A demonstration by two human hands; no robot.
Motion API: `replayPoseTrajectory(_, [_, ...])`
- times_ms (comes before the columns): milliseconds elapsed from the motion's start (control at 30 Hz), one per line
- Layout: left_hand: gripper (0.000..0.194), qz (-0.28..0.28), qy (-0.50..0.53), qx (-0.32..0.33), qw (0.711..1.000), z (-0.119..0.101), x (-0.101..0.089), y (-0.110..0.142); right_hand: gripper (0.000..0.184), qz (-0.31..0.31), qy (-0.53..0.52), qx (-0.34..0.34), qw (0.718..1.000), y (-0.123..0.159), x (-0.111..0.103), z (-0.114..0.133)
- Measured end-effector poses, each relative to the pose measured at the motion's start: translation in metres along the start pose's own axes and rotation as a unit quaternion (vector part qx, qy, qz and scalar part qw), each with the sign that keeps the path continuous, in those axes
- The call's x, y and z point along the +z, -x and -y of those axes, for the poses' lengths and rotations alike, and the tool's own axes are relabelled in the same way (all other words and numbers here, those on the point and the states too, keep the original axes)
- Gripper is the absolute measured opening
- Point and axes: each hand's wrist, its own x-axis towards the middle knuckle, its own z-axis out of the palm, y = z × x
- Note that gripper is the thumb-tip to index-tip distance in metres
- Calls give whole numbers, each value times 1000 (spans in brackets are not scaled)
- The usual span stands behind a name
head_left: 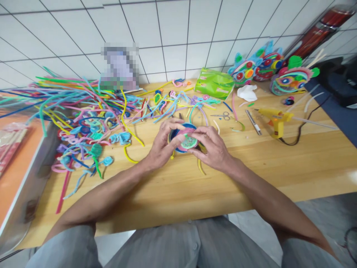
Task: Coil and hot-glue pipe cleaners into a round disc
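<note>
Round coiled piece: We saw the blue, pink and pale-green fuzzy disc (190,142) held above the pale wooden table (251,167), between both hands and near the body, probably so that its edge could be steadied from two sides.
Left hand: The bare left hand (161,147) held the piece's left side, fingers curved along the far rim, thumb laid towards the pale-green centre; thumb and fingers stood partly apart, with the piece between them.
Right hand: The bare right hand (214,148) pinched the other side, index finger and thumb slightly parted around the edge. We could not tell where the remaining fingertips pressed.
Glue gun: The yellow plastic glue gun (278,121) lay to the right, nozzle towards the small metal scissors (224,116) and slim silver cutter (253,122), all apparently within easy reach.
Stem heap: Multicoloured fuzzy stems (75,93) sprawled on the left, perhaps to keep the working spot free.
Animal heads: We noted three colourful fuzzy heads (291,79) by the wall, likely set back out of the way.
</note>
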Motion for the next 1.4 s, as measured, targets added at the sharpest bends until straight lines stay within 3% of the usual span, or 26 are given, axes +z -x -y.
replayPoseTrajectory(133, [42,31,24,-52,998,8,-3,-2,47,5,-2,8,1000,1,0,0])
replayPoseTrajectory(267, [41,59,61,-76,994,17,-2,-3,50,2,-4,-2,1000,0,0,0])
replayPoseTrajectory(567, [38,57,59,-74,994,19,1,-3,56,-15,-1,-20,1000,-1,1,1])
replayPoseTrajectory(800, [38,44,63,-80,994,20,3,0,39,-23,-33,-11,999,-1,-5,-2])
replayPoseTrajectory(1100, [36,55,62,-69,994,18,5,7,35,-86,-4,-24,996,-1,-1,-2])
replayPoseTrajectory(1400, [33,79,41,-50,995,15,5,5,39,-85,-12,7,996,-2,-4,4])
